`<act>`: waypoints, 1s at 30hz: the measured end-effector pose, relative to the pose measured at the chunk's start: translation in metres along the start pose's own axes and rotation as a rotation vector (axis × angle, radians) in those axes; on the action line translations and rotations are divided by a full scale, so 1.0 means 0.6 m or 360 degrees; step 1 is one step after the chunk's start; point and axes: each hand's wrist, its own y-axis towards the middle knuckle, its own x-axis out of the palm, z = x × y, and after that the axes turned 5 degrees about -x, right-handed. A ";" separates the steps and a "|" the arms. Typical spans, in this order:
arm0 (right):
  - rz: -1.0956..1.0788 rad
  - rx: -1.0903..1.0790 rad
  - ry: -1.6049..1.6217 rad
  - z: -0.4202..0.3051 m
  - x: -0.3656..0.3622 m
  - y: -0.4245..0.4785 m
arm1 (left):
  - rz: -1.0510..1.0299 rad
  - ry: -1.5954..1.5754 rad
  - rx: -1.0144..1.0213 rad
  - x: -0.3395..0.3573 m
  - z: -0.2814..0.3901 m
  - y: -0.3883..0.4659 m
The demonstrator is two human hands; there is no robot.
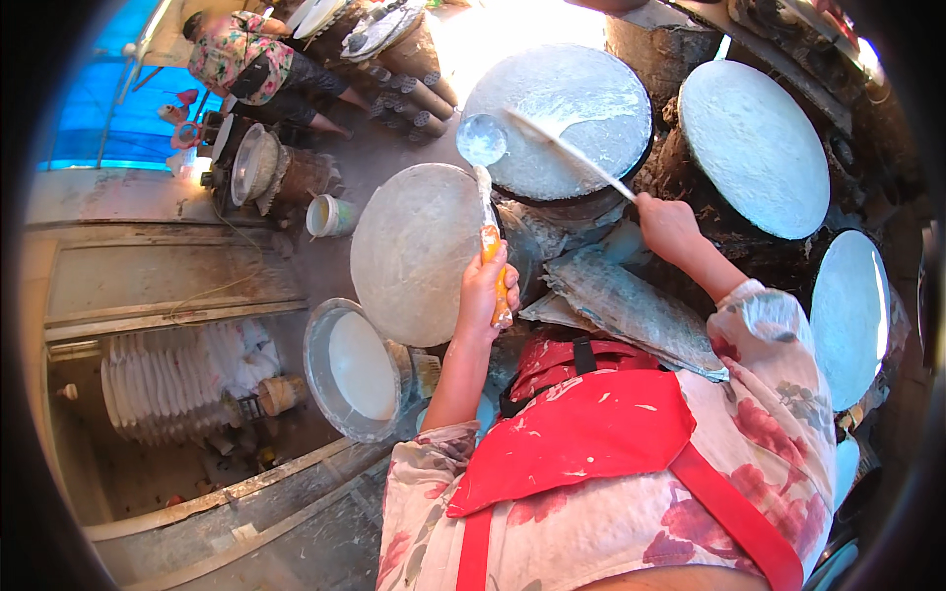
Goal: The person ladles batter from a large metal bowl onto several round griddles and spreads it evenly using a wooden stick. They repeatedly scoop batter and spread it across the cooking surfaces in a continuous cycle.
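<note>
My left hand (pixel 486 284) is closed around the orange handle of a metal ladle (pixel 482 140), smeared with white batter. The ladle's bowl is at the near-left edge of a large round griddle (pixel 547 85); whether they touch I cannot tell. My right hand (pixel 667 225) grips the near end of a thin pale stick (pixel 573 155), which slants across the same griddle. A wet white patch of batter (pixel 610 111) shines on the griddle's right side. To the left, a second round griddle or cover (pixel 417 255) sits lower, beside the ladle handle.
A metal basin of white liquid (pixel 362 366) stands at lower left. More pale round griddles (pixel 754 148) (pixel 850 321) line the right. Folded, crusted sheets (pixel 632 310) lie before my apron. A white bucket (pixel 331 216), stacked perforated cylinders (pixel 425 96) and another person (pixel 259 66) are farther left.
</note>
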 end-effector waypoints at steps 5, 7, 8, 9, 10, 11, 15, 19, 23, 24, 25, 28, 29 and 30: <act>0.0281 0.0658 0.0140 0.017 0.048 -0.078 | 0.0042 0.0196 0.0081 -0.012 -0.008 0.015; 0.0118 0.0656 0.0187 -0.041 0.075 -0.089 | 0.0058 0.0276 0.0106 -0.015 -0.015 0.026; 0.0039 0.0623 0.0224 -0.075 0.085 -0.086 | 0.0071 0.0319 0.0120 -0.016 -0.016 0.029; -0.0028 0.0572 0.0324 -0.114 0.079 -0.079 | 0.0085 0.0344 0.0130 -0.016 -0.016 0.031; -0.0024 0.0549 0.0435 -0.145 0.079 -0.064 | 0.0099 0.0372 0.0137 -0.017 -0.018 0.033; -0.0007 0.0513 0.0559 -0.171 0.080 -0.045 | 0.0121 0.0401 0.0142 -0.020 -0.021 0.031; 0.0021 0.0433 0.0650 -0.195 0.082 0.011 | 0.0117 0.0408 0.0124 -0.024 -0.012 0.027; 0.0135 0.0581 0.0618 -0.153 0.082 0.004 | 0.0098 0.0372 0.0087 -0.026 -0.002 0.021; -0.0119 0.0359 0.0629 -0.202 0.086 0.007 | 0.0058 0.0308 0.0050 -0.023 -0.002 0.024; -0.0056 0.0357 0.0704 -0.204 0.091 0.011 | 0.0049 0.0288 0.0042 -0.023 0.001 0.024; 0.0006 0.0354 0.0779 -0.205 0.093 0.015 | 0.0039 0.0267 0.0033 -0.024 0.004 0.023; 0.0265 0.0486 0.0856 -0.186 0.072 0.003 | 0.0034 0.0217 0.0005 -0.029 0.011 0.020; 0.0184 0.0456 0.0840 -0.186 0.082 0.000 | 0.0037 0.0201 -0.0005 -0.031 0.013 0.018; 0.0113 0.0434 0.0819 -0.184 0.099 -0.004 | 0.0011 0.0163 -0.0030 -0.028 0.015 0.017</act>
